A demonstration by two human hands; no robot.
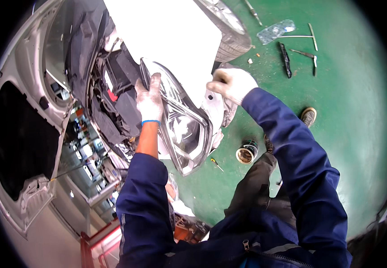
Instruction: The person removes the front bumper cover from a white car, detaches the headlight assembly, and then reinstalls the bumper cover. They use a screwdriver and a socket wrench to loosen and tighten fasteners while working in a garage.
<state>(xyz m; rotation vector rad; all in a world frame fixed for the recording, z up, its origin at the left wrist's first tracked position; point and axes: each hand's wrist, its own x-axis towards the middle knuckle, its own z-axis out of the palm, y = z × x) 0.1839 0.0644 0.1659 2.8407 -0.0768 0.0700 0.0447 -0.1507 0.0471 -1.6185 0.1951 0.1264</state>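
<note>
A car headlight (188, 132) with a clear lens and dark housing sits at the front corner of a white car, beside the fender (175, 31). My left hand (149, 100), in a pale work glove with a blue cuff, grips the headlight's upper inner edge next to the engine bay. Over by the wheel side, my right hand (236, 85), also gloved, is closed with its fingers curled near the white bodywork below the fender. Whatever those fingers hold, if anything, is hidden.
The open hood (30, 129) stands at the left, beside the engine bay (119, 89). On the green floor lie a T-handle wrench (313, 37), a plastic bag (276, 31), a black strip (285, 60), a ratchet (307, 55) and a screwdriver (216, 164). A can (247, 152) stands by my feet.
</note>
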